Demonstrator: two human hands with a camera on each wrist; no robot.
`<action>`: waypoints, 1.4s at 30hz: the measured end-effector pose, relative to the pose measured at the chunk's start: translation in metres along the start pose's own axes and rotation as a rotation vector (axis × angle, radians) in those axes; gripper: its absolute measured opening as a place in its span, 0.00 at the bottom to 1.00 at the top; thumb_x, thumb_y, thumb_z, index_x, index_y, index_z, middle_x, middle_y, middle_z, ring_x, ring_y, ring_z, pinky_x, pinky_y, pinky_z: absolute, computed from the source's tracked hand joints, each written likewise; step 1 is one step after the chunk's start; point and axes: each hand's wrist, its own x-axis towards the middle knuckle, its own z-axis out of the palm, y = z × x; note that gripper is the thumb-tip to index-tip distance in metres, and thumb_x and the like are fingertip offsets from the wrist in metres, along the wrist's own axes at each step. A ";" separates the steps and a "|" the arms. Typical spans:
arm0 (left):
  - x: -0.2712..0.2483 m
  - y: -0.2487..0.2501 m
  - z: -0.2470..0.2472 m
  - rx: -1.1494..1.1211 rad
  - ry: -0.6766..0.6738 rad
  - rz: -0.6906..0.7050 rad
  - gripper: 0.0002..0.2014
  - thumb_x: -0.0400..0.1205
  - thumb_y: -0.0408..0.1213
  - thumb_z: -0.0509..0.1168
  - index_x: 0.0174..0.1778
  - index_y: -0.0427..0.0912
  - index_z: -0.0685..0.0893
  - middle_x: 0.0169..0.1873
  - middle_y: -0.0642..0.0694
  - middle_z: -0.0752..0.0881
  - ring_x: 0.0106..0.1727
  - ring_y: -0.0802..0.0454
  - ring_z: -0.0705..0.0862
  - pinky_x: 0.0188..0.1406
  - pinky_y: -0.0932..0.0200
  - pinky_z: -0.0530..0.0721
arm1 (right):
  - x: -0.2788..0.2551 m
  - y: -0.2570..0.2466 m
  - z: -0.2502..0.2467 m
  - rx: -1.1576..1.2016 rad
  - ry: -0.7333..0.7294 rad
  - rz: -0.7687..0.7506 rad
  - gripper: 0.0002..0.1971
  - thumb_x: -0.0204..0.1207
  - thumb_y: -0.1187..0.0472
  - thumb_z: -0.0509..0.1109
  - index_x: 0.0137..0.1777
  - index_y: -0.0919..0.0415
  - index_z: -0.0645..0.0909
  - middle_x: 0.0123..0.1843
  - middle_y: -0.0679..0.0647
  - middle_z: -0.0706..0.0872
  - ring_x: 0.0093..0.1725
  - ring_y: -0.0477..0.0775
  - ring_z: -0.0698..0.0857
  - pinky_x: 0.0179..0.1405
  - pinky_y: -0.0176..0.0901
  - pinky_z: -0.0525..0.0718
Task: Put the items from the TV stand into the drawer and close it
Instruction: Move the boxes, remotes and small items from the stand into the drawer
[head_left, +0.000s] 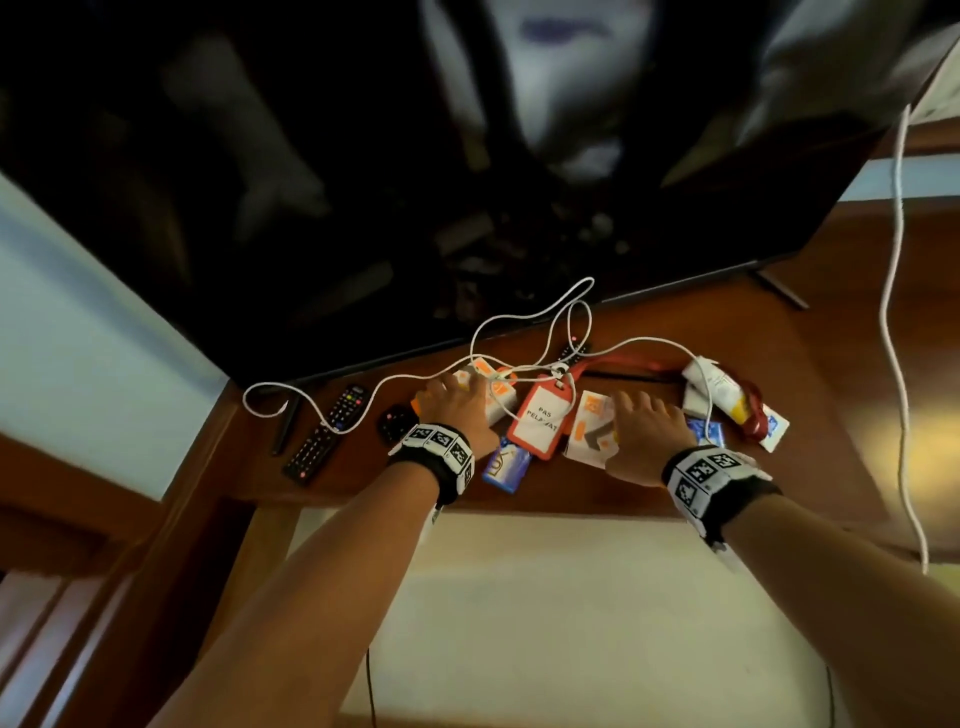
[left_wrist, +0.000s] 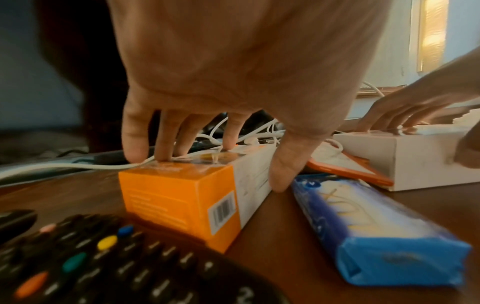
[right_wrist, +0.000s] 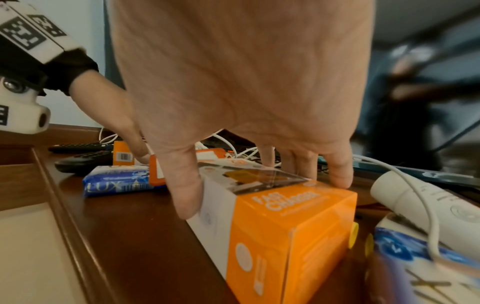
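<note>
2 hands, left hand (head_left: 457, 410) and right hand (head_left: 644, 436), each grip a charger box (right_wrist: 272, 216).

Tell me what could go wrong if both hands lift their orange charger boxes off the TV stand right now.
1. The white cable runs over the left box under the left hand fingers; lifting may drag the tangle along.
2. The same cable loops by the red badge holder and over the white tube; a tug could pull them off the stand edge.
3. The right hand holds the right box only by thumb and fingertips; it may slip.
</note>
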 end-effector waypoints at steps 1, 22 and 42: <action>0.002 -0.001 -0.001 0.026 0.008 0.001 0.48 0.71 0.54 0.75 0.84 0.47 0.59 0.76 0.29 0.71 0.76 0.29 0.70 0.70 0.33 0.71 | 0.001 0.000 0.000 0.009 0.001 0.001 0.46 0.65 0.48 0.77 0.82 0.56 0.60 0.75 0.59 0.74 0.75 0.64 0.74 0.77 0.61 0.72; -0.049 -0.007 -0.099 -0.019 -0.152 0.070 0.31 0.70 0.67 0.69 0.63 0.51 0.81 0.58 0.48 0.86 0.58 0.44 0.84 0.56 0.48 0.82 | -0.080 -0.004 -0.032 0.029 0.065 0.017 0.47 0.67 0.28 0.65 0.82 0.52 0.62 0.75 0.58 0.76 0.74 0.66 0.74 0.71 0.65 0.73; -0.198 -0.155 0.124 -0.247 -0.460 -0.257 0.50 0.75 0.67 0.62 0.87 0.64 0.38 0.87 0.41 0.62 0.85 0.30 0.57 0.76 0.36 0.70 | -0.102 -0.199 0.127 0.280 -0.601 -0.193 0.54 0.67 0.36 0.71 0.87 0.37 0.42 0.86 0.65 0.47 0.73 0.74 0.77 0.67 0.57 0.83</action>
